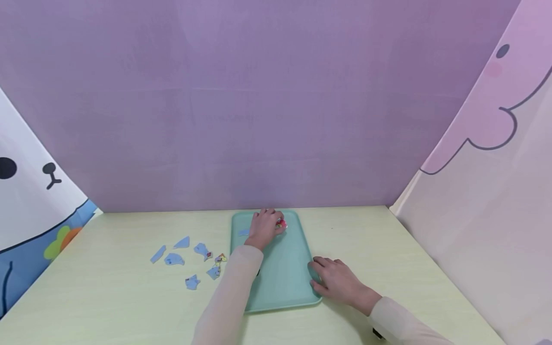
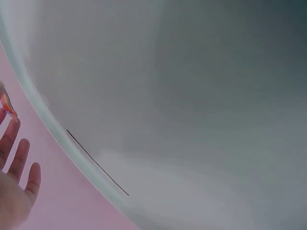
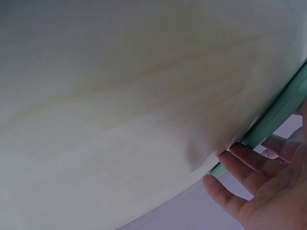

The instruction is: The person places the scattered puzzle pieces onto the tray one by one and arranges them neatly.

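A pale green tray (image 1: 284, 287) lies lengthwise on the table. Over its far end, my left hand (image 1: 265, 227) pinches a small piece with red and multicoloured print (image 1: 282, 224); in the left wrist view this printed piece (image 2: 7, 104) sits between the fingertips, the other fingers spread. A flat blue piece (image 1: 244, 232) lies in the tray, just left of that hand and partly covered by it. At the tray's near right edge rests my right hand (image 1: 338, 280). In the right wrist view, its loosely bent fingers (image 3: 244, 172) touch beside the tray's outer wall (image 3: 273, 122).
Left of the tray lie several irregular blue pieces, among them a long strip (image 1: 158, 254), a rounded piece (image 1: 174, 259) and one with coloured print (image 1: 220, 258). A purple wall (image 1: 276, 105) stands behind the table (image 1: 108, 287), with patterned panels at both sides.
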{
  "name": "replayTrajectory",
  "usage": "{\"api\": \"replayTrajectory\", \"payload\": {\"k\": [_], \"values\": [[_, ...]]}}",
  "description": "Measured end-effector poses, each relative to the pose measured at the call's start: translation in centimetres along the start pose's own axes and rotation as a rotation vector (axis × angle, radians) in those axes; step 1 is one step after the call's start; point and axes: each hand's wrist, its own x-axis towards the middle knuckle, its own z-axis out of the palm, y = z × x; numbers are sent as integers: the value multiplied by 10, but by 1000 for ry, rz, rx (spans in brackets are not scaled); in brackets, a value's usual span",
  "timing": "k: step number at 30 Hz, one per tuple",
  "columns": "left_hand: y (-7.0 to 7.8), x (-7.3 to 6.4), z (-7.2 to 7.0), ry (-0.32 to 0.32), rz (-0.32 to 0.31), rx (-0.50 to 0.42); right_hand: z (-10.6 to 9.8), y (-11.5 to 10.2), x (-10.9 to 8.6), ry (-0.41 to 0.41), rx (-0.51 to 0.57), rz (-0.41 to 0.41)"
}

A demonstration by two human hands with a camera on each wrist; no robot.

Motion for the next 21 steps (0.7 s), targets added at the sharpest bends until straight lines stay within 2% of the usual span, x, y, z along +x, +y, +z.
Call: {"api": "replayTrajectory", "payload": {"k": [10, 21], "values": [[-1, 0, 3, -60, -52, 3, -1, -2, -1, 5, 2, 1], [-9, -1, -11, -102, -49, 30, 1, 1, 0, 10, -7, 0]]}}
